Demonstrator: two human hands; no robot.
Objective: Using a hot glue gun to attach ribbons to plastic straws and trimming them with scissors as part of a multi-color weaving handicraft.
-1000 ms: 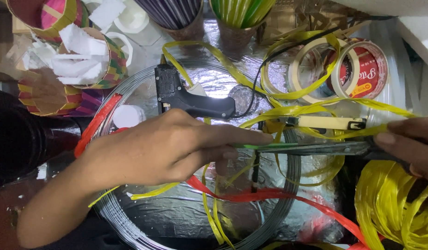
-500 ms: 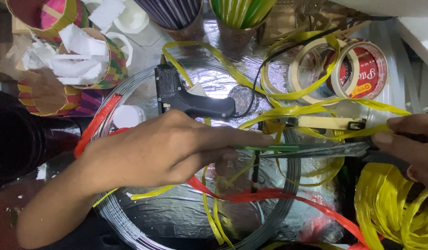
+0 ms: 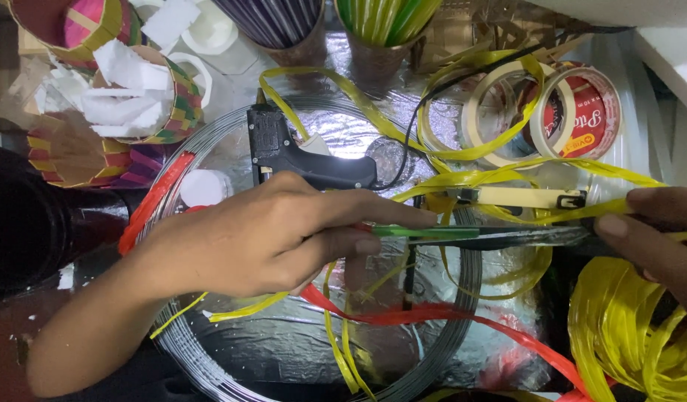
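A thin green strip runs level across the middle of the foil-covered table, joined end to end with a darker strip that carries on toward the right edge. The left hand pinches the green strip's near end between thumb and fingertips, knuckles up, forearm coming in from the lower left corner. The right hand enters at the right edge and grips the dark strip's far end between thumb and fingers, along with a yellow ribbon. Just behind the left hand lies a black glue gun, its cord trailing toward the back. A coil of grey wire rings the work area, with a red ribbon crossing its front. Two rolls of tape sit near the back right corner, and a bundle of yellow ribbon fills the front right corner.
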